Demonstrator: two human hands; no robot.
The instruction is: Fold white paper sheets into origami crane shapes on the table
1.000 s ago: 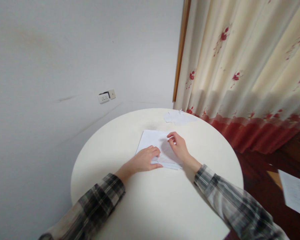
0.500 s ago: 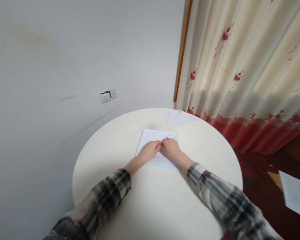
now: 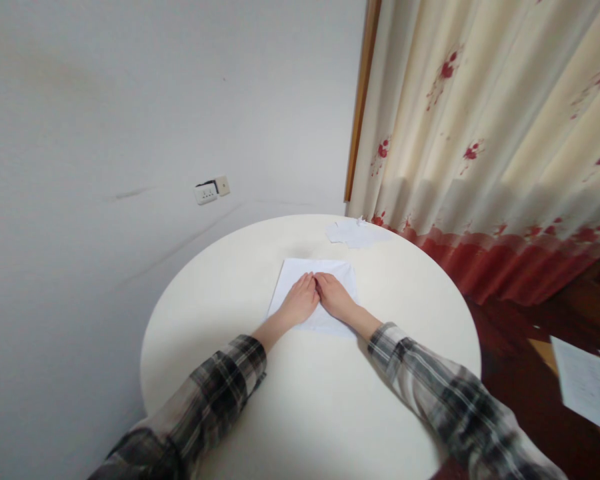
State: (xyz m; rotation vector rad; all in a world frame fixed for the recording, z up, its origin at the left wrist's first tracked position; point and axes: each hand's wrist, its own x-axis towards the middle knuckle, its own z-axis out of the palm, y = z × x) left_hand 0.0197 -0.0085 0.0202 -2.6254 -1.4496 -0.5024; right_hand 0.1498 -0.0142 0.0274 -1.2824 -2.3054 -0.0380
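Note:
A white sheet of paper (image 3: 291,272) lies on the white round table (image 3: 300,400), and its surface looks slightly creased. My left hand (image 3: 300,300) rests flat on the middle of the sheet with its fingers stretched forward. Beside it, touching at the fingertips, my right hand (image 3: 334,295) also lies on the paper, palm down, fingers extended toward the left. Whether anything is under the palms is hidden. Part of the sheet is covered by both hands.
Torn white paper (image 3: 356,233) lies near the table's far edge. A wall with a socket (image 3: 207,193) stands to the left, and a flowered curtain (image 3: 460,133) hangs at the right. Written sheets (image 3: 585,383) rest on a lower surface at the right.
Both hands were pinched together at the middle of the paper; now their fingers have straightened and lie flat on it. The view has shifted slightly.

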